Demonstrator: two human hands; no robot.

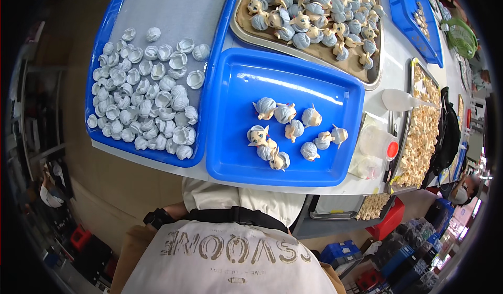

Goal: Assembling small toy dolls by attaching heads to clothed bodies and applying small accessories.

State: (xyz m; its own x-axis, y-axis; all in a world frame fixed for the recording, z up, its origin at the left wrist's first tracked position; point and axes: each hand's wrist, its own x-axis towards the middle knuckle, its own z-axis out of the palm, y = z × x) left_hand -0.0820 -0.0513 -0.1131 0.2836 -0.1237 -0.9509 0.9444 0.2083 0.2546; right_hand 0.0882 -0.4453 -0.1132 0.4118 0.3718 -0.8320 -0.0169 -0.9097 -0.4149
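Observation:
My left hand (176, 211) is low beside my waist, just past a black wristwatch (156, 219). Its fingers are hidden against my clothes, so whether it holds anything does not show. My right hand is out of sight. In front of me, a blue plastic tray (236, 160) holds several small doll heads (258, 135) with grey-blue hair and pointed ears. Left of it, a larger blue tray (173, 1) carries many hollow, pale grey hair shells (157, 71), some turned open side up.
Behind the blue tray, a lined metal tray (243, 24) is heaped with more doll heads. On the right are a white squeeze bottle (398, 100), a clear container with a red cap (392, 150), and a tray of small beige parts (419, 137). Other people are in the background.

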